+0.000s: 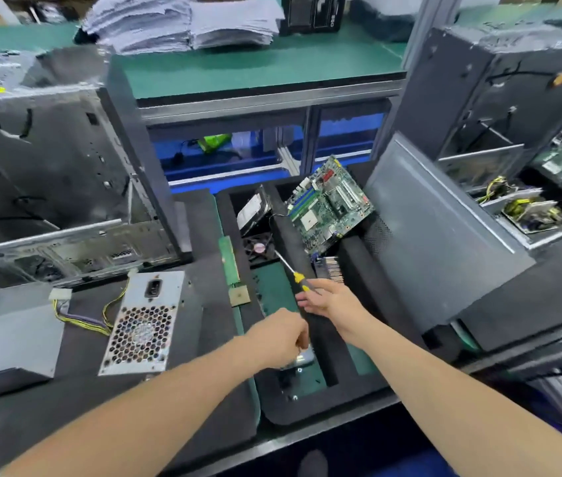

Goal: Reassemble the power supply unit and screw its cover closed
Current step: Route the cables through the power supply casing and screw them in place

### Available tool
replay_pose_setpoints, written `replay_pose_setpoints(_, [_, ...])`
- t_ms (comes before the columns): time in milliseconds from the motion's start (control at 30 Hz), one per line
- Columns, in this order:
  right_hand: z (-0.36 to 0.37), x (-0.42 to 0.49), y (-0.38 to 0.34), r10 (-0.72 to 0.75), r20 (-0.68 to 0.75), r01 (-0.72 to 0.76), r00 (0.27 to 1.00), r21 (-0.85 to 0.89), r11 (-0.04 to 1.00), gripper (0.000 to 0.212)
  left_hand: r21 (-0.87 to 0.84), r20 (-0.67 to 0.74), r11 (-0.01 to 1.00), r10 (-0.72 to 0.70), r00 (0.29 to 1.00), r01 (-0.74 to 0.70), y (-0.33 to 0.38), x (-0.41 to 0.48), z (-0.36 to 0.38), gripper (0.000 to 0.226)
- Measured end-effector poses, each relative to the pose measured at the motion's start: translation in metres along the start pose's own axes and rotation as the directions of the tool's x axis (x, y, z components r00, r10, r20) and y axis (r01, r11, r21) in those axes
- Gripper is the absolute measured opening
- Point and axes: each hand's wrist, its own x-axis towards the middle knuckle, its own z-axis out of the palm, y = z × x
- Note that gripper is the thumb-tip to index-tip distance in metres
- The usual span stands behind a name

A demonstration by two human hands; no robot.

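Starts nearest: left hand [279, 339] low over the front pocket of the foam tray [320, 407], knuckles up, fingers curled down beside a small silvery piece [305, 356]. Cannot tell whether anything is pinched, with the fingertips hidden under the hand. Looks like screw-fetching, judging by what seem to be loose screws [295, 396] on that pocket's green floor.

Just beyond, grips the screwdriver [298, 278] in the right hand [331, 301], fingers wrapped round the yellow-and-black handle, shaft pointing away towards the small fan [258, 247].

Across to the left on the black mat [83, 390], well apart from both hands, finds the power supply unit [145, 321], honeycomb grille and socket facing the camera, yellow wires trailing to a white plug [61, 297]. Beside it, a plain grey metal shell [14, 339], possibly the cover. Not closed up yet, by the look of it.

To do this well: take one screw at a time, pinched by the head. Tuck the wires clear of the seam. Seat the cover square so the holes line up before driving. Start each thread with light turns, driver held straight, then snug down and no more.

Further back in the tray, spots a hard drive [253, 210] and a motherboard [329, 204] leaning on edge. Left of those, an open computer case [49, 184]. Far off on the shelf, stacks of paper [183, 25].
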Motion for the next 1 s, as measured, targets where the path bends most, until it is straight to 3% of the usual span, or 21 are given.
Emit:
replay_pose_setpoints(200, [-0.017,0.007,0.016,-0.037,0.100,0.039,0.994,-0.014,0.999,0.029,0.246,0.123,0.968,-0.085,0.989,0.053,-0.005,0.043,0.071,0.021])
replay_pose_setpoints(367, [-0.026,0.013,0.023,-0.054,0.153,0.060,0.987,-0.035,0.998,0.025,0.303,0.090,0.949,-0.118,0.989,0.086,0.003,0.062,0.096,0.013])
replay_pose_setpoints(600, [-0.033,0.020,0.021,-0.029,0.216,0.032,0.976,-0.010,0.999,0.026,0.413,0.050,0.899,-0.181,0.982,0.145,0.004,0.067,0.116,0.024])
replay_pose_setpoints(733, [-0.033,0.020,0.017,-0.021,0.228,0.022,0.973,0.001,1.000,0.028,0.315,0.028,0.920,-0.257,0.966,0.235,0.012,0.066,0.120,0.011])
replay_pose_setpoints(900, [-0.034,0.018,0.012,-0.023,0.242,0.026,0.970,-0.011,1.000,0.027,0.256,0.070,0.934,-0.273,0.959,0.248,0.013,0.065,0.115,0.019])
replay_pose_setpoints(1000, [-0.032,0.018,0.012,-0.037,0.232,0.041,0.972,-0.014,0.999,0.027,0.097,0.121,0.960,-0.273,0.954,0.263,0.012,0.062,0.102,0.018])
